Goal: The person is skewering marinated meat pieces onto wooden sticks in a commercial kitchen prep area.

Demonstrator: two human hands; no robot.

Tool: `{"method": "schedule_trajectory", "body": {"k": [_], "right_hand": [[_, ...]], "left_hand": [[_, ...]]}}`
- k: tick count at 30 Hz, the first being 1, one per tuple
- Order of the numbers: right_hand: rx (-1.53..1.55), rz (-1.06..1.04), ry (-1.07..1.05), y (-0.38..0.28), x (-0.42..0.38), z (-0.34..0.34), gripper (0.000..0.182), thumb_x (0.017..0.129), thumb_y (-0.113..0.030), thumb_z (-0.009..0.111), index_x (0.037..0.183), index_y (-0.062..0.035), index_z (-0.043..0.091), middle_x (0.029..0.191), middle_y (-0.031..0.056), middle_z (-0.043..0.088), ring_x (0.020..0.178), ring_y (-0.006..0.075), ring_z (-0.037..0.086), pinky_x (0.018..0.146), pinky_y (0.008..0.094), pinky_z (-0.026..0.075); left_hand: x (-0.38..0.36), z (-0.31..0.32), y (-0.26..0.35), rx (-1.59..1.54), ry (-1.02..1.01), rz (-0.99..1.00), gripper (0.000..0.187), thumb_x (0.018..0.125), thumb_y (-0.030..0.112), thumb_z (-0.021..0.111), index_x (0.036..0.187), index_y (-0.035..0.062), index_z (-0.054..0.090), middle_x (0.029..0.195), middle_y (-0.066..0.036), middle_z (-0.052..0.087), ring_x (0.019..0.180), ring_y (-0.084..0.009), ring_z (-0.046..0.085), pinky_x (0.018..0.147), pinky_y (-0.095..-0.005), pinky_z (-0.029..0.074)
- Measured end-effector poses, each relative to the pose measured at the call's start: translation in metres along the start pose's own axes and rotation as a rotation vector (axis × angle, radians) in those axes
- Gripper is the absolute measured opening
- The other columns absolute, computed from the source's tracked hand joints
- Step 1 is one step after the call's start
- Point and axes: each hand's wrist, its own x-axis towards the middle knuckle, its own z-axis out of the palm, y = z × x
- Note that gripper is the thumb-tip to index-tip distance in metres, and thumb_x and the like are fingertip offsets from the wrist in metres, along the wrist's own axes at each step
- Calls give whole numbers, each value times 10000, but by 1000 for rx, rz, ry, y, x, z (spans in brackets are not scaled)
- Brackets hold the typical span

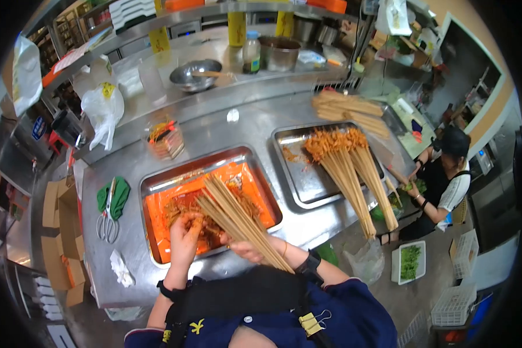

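A metal tray point(252, 158) lined with orange plastic holds shredded-looking food in red sauce point(177, 207). Over its near side, my left hand point(185, 236) has its sauce-stained fingers closed at the food; what they pinch is hidden. My right hand point(248, 250) is wrapped round a bundle of bamboo skewers point(238, 219), which slants across the tray with its far ends above the food. In a second metal tray point(310, 194) to the right lie loaded skewers point(345, 174), their food ends on the tray and their bare sticks reaching past the table's near edge.
Scissors point(108, 223) and a green cloth point(117, 197) lie at left, near a crumpled tissue point(122, 268). More bare skewers point(348, 107) are piled at the back right. A metal bowl point(194, 75) stands on the rear ledge. At right, a co-worker point(446, 180) handles green leaves.
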Motion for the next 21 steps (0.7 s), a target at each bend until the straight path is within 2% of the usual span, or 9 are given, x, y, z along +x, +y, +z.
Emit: {"method": "schedule_trajectory", "body": {"k": [2,6,7,10,13,16,19,21], "right_hand": [[34,39,80,-5,-1,4,246,881,-194,579,1094,-114,484,628,-49,397,378,-12,291,306,128,194],[62,53,45,-4,-3,-3,259,873,-203,586,1094,-113,488,614,-55,393,394,-5,304,313,141,220],[60,60,54,-3,-3,-4,260,871,-205,588,1093,-113,489,612,-57,393,398,-4,307,315,144,226],[-23,22,27,-4,-4,-1,220,860,-189,601,1042,-121,498,622,-70,407,400,-2,303,320,147,230],[-33,63,14,-7,-4,6,235,819,-155,653,992,-121,497,633,-82,412,411,-1,311,329,150,236],[-60,71,47,-8,-5,12,222,820,-159,652,979,-116,503,637,-79,422,429,1,327,344,154,254],[-71,83,38,-9,-5,16,310,821,-158,635,1078,-79,482,569,-79,375,428,3,323,374,158,270],[-121,58,65,-6,-2,18,319,823,-159,634,1095,-71,491,587,-72,400,456,9,368,395,153,310]], "left_hand": [[2,6,0,-11,-20,-18,134,881,78,532,987,-3,548,881,-57,599,789,-111,565,701,-232,455],[10,8,-9,-60,-50,-108,166,888,109,541,1018,6,536,883,-48,594,734,-82,540,618,-207,438],[14,9,-18,-79,-53,-36,200,894,128,539,1047,0,530,880,-44,590,688,-62,523,569,-188,418],[19,20,-7,-173,6,-89,241,907,149,526,1078,-20,528,837,-27,589,608,-46,508,487,-168,384],[22,22,1,-192,-57,-76,212,914,158,518,1043,-9,538,783,-18,592,564,-51,506,464,-174,383],[23,19,-4,-198,-17,-81,185,918,169,516,998,5,548,743,-18,594,528,-59,505,452,-181,388],[20,14,-3,-195,26,-82,167,920,177,511,960,20,554,747,-22,596,534,-66,513,456,-181,392],[19,9,-4,-244,34,-85,166,925,178,502,957,26,557,749,-22,596,543,-67,517,460,-179,394]]}}
